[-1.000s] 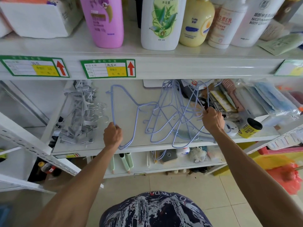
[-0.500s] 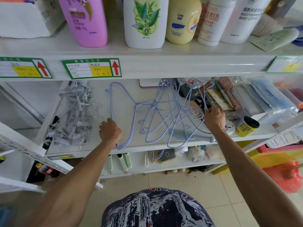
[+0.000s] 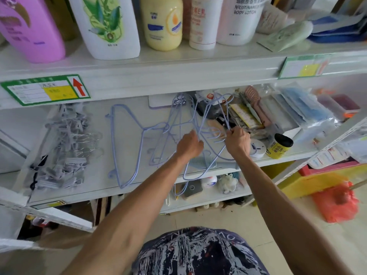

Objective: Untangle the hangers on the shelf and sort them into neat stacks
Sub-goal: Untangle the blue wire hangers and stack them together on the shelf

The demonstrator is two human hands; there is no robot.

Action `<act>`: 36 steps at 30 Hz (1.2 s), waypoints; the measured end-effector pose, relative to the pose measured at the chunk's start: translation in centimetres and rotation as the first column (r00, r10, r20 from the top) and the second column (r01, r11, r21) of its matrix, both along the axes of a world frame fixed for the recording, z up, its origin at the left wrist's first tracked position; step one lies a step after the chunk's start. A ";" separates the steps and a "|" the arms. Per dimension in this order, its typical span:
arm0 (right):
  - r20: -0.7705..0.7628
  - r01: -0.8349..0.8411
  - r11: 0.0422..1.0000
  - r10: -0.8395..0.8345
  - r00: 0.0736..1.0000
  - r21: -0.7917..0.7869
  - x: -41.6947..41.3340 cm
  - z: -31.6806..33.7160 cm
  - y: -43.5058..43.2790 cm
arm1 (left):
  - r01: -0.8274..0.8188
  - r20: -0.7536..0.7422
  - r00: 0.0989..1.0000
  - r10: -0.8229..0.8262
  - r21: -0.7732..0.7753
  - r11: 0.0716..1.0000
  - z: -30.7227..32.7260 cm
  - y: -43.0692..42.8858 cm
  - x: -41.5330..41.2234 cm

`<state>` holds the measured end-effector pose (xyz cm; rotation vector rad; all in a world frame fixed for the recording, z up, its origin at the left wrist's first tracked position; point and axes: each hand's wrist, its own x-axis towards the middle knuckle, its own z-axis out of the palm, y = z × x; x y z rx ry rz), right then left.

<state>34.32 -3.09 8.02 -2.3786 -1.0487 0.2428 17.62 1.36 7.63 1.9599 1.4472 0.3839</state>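
Note:
Several pale blue wire hangers lie crossed in a tangle on the middle of the white shelf. One blue hanger lies apart on the left, flat on the shelf. My left hand grips wires at the tangle's middle. My right hand pinches wires on the tangle's right side, close beside the left. A pile of grey clip hangers with metal hooks sits at the shelf's far left.
A blue comb lies under the tangle near the shelf's front edge. Brushes, packets, a yellow-and-black jar and a white round box crowd the right. Bottles stand on the shelf above. A red bag lies on the floor.
My left hand let go of the single hanger on the left and moved right into the tangle beside my right hand. The view shifted closer and rightward.

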 end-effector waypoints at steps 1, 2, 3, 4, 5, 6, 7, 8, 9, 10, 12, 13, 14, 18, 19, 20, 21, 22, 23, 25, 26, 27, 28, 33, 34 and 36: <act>-0.009 0.004 1.000 -0.004 1.000 0.007 0.2 0.2 0.0 | -0.024 -0.019 1.000 0.023 -0.033 0.999 -0.3 0.1 0.8; -0.012 0.013 1.000 -0.013 1.000 0.019 0.5 0.5 0.0 | -0.041 -0.026 0.999 0.039 -0.065 0.997 -0.7 0.4 1.4; -0.015 0.026 0.999 -0.026 1.000 0.031 0.8 0.9 -0.1 | -0.054 0.022 0.998 0.056 -0.068 0.996 -0.8 0.6 1.9; -0.019 0.037 0.998 -0.036 0.999 0.046 1.1 1.3 -0.2 | -0.052 0.029 0.998 0.053 -0.063 0.997 -0.8 0.8 2.2; -0.025 0.048 0.997 -0.047 0.999 0.060 1.5 1.7 -0.4 | -0.078 0.079 0.993 0.083 -0.068 0.995 -1.0 1.0 2.5; -0.023 0.050 0.996 -0.049 0.999 0.075 1.9 2.0 -0.6 | -0.136 0.175 0.974 0.145 -0.065 0.989 -0.9 1.0 2.8; -0.015 0.053 0.995 -0.052 0.999 0.088 2.2 2.4 -0.8 | -0.163 0.197 0.967 0.159 0.004 0.987 -0.6 0.8 3.0; -0.001 0.053 0.993 -0.053 0.999 0.101 2.5 2.7 -0.9 | -0.187 0.206 0.963 0.173 0.049 0.981 -0.3 0.4 3.3; 0.014 0.051 0.991 -0.053 0.998 0.120 2.7 2.9 -0.9 | -0.209 0.236 0.954 0.185 0.082 0.974 -0.2 0.3 3.5; 0.024 0.043 0.989 -0.047 0.999 0.140 3.1 2.9 -0.7 | -0.225 0.273 0.943 0.191 0.099 0.969 0.2 0.0 3.7; 0.016 0.024 0.985 -0.027 0.999 0.171 3.4 3.0 -0.4 | -0.277 0.340 0.913 0.224 0.117 0.954 1.1 -0.3 4.3; 0.007 0.015 0.983 -0.016 1.000 0.183 3.5 3.0 -0.3 | -0.301 0.371 0.898 0.238 0.123 0.946 1.4 -0.1 4.4; -0.001 0.001 0.980 -0.001 1.000 0.197 3.5 3.2 -0.2 | -0.314 0.393 0.887 0.243 0.126 0.941 1.4 0.1 4.4; -0.034 -0.025 0.974 0.033 0.999 0.223 2.9 3.7 0.2 | -0.389 0.438 0.846 0.303 0.120 0.913 0.9 0.4 3.3; -0.044 -0.024 0.973 0.035 0.998 0.228 2.6 3.7 0.3 | -0.416 0.465 0.826 0.318 0.123 0.901 0.7 0.6 3.0; -0.050 -0.022 0.972 0.034 0.998 0.232 2.5 3.6 0.3 | -0.442 0.500 0.798 0.338 0.103 0.891 0.6 0.9 2.7; -0.054 -0.019 0.972 0.033 0.998 0.236 2.4 3.6 0.3 | -0.470 0.524 0.767 0.371 0.065 0.880 0.5 1.4 2.3; -0.059 -0.016 0.971 0.031 0.998 0.240 2.2 3.5 0.2 | -0.499 0.558 0.722 0.410 0.009 0.866 0.7 1.9 2.0; -0.069 -0.011 0.969 0.029 0.997 0.246 2.1 3.6 0.1 | -0.540 0.605 0.648 0.462 -0.063 0.839 0.9 2.5 1.6; -0.084 0.003 0.964 0.020 0.996 0.265 1.9 3.7 -0.1 | -0.561 0.711 0.463 0.530 -0.228 0.796 1.9 3.1 0.9; -0.092 0.011 0.962 0.015 0.996 0.274 1.8 3.8 -0.2 | -0.536 0.746 0.370 0.553 -0.315 0.783 2.5 3.3 0.8; -0.093 0.018 0.958 0.009 0.996 0.285 1.7 3.9 -0.2 | -0.506 0.762 0.278 0.585 -0.402 0.763 3.0 3.4 0.7; -0.097 0.027 0.956 0.002 0.995 0.292 1.6 4.0 -0.2 | -0.472 0.767 0.195 0.612 -0.473 0.744 3.4 3.5 0.3; -0.106 0.065 0.949 -0.034 0.994 0.308 1.0 4.4 -0.2 | -0.275 0.734 -0.031 0.678 -0.659 0.700 2.6 3.6 -3.3; -0.113 0.065 0.949 -0.031 0.993 0.308 0.7 4.3 -0.2 | -0.224 0.721 -0.075 0.689 -0.685 0.693 2.3 3.4 -4.1; -0.125 0.057 0.951 -0.019 0.992 0.305 -0.2 4.2 -0.2 | -0.150 0.715 -0.123 0.688 -0.698 0.700 1.7 2.8 -6.1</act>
